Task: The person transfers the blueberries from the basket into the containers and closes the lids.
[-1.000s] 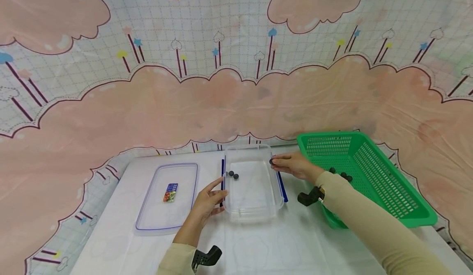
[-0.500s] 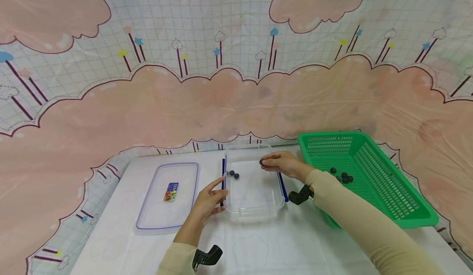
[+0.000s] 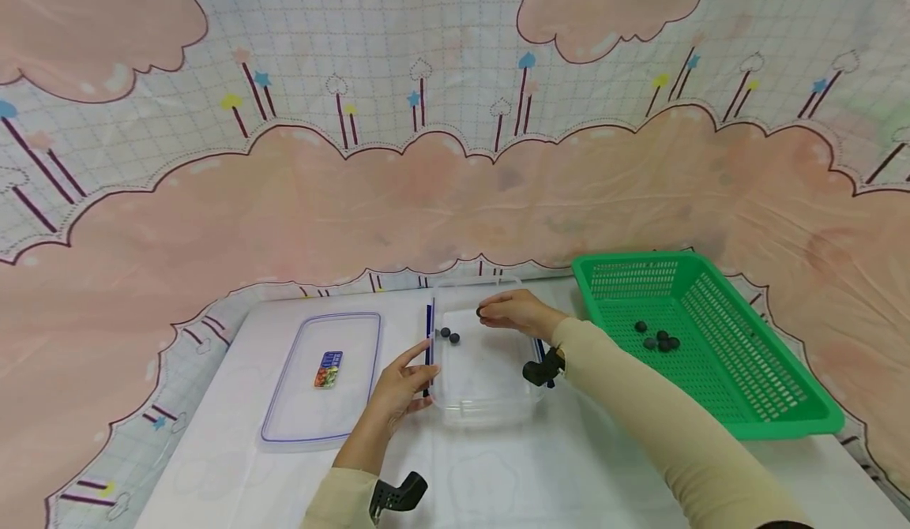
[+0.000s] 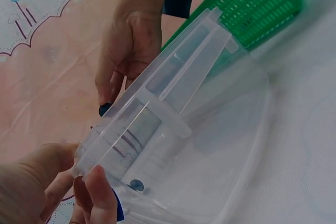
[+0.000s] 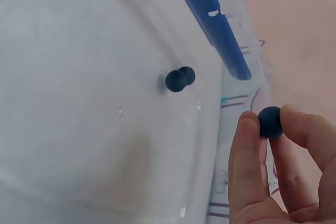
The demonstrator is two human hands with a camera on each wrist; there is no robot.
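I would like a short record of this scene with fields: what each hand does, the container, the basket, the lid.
right hand: pinches a dark ball between thumb and fingertips, over the clear container
left hand: grips the container's left wall
clear container: open, on the table, two dark balls inside near its left wall
green basket: right of the container, four dark balls in it
lid: flat on the table, left of the container
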